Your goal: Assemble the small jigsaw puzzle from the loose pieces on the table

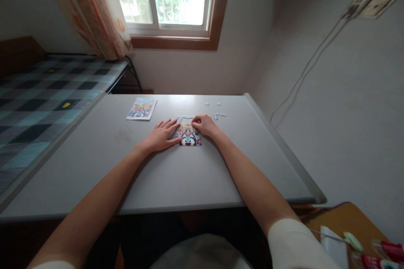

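A partly assembled jigsaw puzzle (189, 138) with a colourful cartoon picture lies on the table in front of me. A gap shows between its main part and a strip of joined pieces (185, 116) along the top. My left hand (162, 134) rests flat with fingers spread, its fingertips and thumb on the puzzle's left edge. At the upper right of the puzzle, my right hand (204, 125) is closed in a pinch on what looks like a small jigsaw piece, mostly hidden by the fingers. Several loose jigsaw pieces (216, 117) lie just beyond the right hand.
A printed picture sheet (142, 109) lies at the back left of the grey table (176, 180). Two more loose pieces lie near the far edge. A bed (57, 80) stands left, a wall with a cable right. A wooden stool (344, 214) holding small items is at lower right.
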Available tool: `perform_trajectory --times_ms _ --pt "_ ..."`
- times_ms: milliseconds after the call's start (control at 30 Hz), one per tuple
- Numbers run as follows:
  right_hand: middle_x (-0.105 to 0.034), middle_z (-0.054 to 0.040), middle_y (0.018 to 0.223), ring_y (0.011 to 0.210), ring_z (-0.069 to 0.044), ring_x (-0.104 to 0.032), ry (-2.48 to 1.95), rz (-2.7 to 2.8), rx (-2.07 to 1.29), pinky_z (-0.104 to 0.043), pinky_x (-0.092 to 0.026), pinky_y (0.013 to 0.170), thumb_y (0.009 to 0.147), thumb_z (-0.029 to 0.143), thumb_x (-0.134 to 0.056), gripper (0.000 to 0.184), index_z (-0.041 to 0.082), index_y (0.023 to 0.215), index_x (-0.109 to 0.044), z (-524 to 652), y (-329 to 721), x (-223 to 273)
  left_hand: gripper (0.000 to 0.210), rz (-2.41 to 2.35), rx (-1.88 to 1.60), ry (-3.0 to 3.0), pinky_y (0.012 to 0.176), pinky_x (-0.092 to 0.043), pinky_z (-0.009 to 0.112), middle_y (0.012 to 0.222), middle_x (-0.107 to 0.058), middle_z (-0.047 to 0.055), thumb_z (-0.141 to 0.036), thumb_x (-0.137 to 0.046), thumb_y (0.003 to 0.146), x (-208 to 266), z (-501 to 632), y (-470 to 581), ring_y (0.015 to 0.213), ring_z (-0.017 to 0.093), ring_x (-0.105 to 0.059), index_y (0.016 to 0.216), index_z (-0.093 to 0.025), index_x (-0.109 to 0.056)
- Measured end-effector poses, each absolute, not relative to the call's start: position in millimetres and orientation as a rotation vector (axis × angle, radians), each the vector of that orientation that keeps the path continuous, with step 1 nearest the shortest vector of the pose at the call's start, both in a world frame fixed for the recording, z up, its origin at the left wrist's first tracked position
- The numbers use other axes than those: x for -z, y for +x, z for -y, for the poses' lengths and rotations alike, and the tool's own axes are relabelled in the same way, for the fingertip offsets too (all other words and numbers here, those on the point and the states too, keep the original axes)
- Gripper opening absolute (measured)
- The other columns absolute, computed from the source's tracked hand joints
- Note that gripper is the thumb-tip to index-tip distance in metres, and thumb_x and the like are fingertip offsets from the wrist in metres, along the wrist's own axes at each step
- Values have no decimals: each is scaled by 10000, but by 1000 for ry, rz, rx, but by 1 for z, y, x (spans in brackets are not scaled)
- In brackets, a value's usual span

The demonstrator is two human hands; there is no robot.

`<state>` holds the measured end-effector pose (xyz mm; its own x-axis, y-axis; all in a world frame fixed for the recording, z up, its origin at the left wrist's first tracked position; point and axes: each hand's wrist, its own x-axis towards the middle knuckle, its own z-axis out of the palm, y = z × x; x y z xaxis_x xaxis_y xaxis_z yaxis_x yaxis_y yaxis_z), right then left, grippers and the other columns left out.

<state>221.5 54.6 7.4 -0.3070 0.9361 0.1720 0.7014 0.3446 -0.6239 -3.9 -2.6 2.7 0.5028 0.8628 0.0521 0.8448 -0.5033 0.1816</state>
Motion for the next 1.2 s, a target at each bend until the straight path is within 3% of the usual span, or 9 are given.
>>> perform_trajectory --times_ms 833,1200 --pt "-726 -39 723 675 -133 -614 -1428 2052 -639 -208 -425 632 730 125 -633 148 157 763 -773 -53 226 -8 725 -1476 -228 2611 1184 -140 446 1584 -255 62 -642 -388 920 0 1 -6 1463 282 -183 1506 -219 -334" --pt "-737 -48 808 725 -140 -613 -1391 2029 -612 -223 -427 670 779 193 -620 159 164 815 -772 -52 225 -3 724 -1471 -233 2624 1187 -126 430 1584 -256 51 -647 -382 922 4 -1 -7 1467 262 -172 1509 -227 -327"
